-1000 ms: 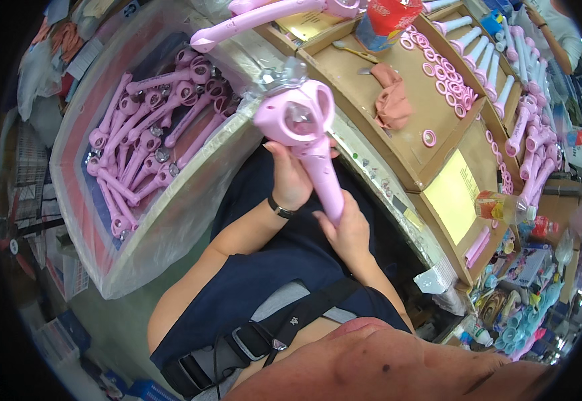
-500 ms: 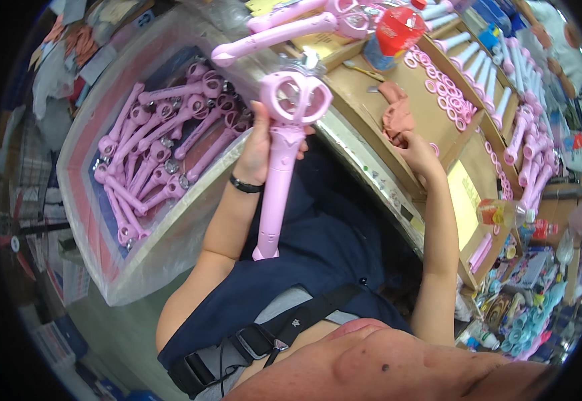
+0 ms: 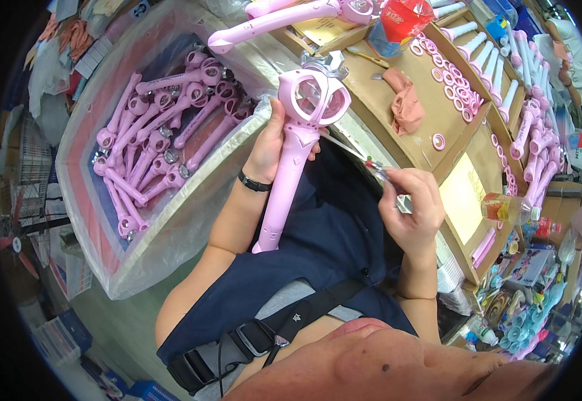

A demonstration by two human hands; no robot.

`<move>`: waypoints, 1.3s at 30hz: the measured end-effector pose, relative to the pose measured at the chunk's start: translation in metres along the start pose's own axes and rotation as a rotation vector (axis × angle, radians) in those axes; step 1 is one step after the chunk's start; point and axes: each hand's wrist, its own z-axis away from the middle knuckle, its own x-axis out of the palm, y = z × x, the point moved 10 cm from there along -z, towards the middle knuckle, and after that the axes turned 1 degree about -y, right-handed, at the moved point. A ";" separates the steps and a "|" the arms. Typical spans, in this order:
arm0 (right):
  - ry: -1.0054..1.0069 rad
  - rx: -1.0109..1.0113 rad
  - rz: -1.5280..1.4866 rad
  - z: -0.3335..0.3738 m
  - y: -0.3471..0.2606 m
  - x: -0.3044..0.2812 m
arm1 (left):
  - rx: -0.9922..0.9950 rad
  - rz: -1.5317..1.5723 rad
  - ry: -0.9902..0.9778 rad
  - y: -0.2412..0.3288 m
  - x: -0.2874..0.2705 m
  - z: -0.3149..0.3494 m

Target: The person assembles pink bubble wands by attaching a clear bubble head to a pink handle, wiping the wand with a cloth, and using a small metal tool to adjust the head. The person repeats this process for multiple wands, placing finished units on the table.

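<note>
My left hand (image 3: 265,152) is wrapped round a pink toy wand (image 3: 297,157), just below its round openwork head. A clear faceted piece shows inside that head, and a silvery crown tops it. The wand slants down toward my dark blue apron (image 3: 331,220). In my right hand (image 3: 416,204) a slim, pointed metal tool (image 3: 351,146) is pinched between thumb and fingers. Its tip reaches close to the wand's neck; whether it touches I cannot tell. A salmon-coloured cloth (image 3: 406,103) lies crumpled in the cardboard tray (image 3: 377,123) beyond my right hand.
A plastic-lined bin (image 3: 170,234) on the left holds several pink wands (image 3: 154,134). Pink rings (image 3: 448,83), a red-labelled bottle (image 3: 398,30) and a brush (image 3: 367,57) occupy the trays. More wands (image 3: 538,144) are heaped at right, near a lying bottle (image 3: 504,208).
My right hand has left the cloth in the tray and come back toward the wand with the slim tool. The wand has shifted slightly right in my left hand.
</note>
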 end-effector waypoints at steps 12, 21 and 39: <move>0.017 -0.160 0.165 -0.007 -0.031 -0.001 | 0.013 -0.114 0.043 0.003 0.001 0.007; -0.068 -0.187 0.198 -0.014 -0.029 0.009 | 0.074 -0.323 0.063 0.014 0.017 0.014; -0.060 0.319 0.035 0.021 0.051 0.037 | 0.136 -0.447 0.149 0.016 0.016 0.019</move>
